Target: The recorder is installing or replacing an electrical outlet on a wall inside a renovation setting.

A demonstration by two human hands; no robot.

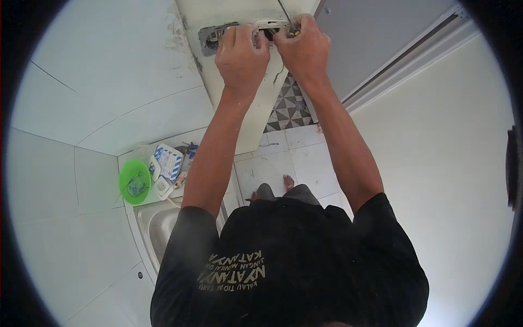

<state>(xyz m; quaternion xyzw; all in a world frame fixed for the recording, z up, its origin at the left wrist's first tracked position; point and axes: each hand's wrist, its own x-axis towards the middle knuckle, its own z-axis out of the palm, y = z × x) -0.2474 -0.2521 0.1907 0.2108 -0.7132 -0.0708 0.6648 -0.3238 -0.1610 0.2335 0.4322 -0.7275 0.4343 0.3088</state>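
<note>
Both my hands are raised to fittings on a cream wall at the top. My left hand (242, 60) has its fingers curled over the gap between a grey mounting plate (207, 41) with wires and a white-and-black fitting (271, 24); what exactly they grip is hidden. My right hand (305, 54) is closed round a screwdriver (283, 10), its yellow-and-black handle at the fingers and its shaft pointing up. The right thumb rests by the fitting's dark middle, and a short loose wire (277, 76) hangs below.
Lower left, a steel sink (159, 229) sits in a counter holding a green basin (128, 177), a blue-striped white package (169, 159) and small white parts (162, 188). A grey door-like panel (370, 43) stands at upper right. Tiled floor (267, 166) shows between my arms and around my feet.
</note>
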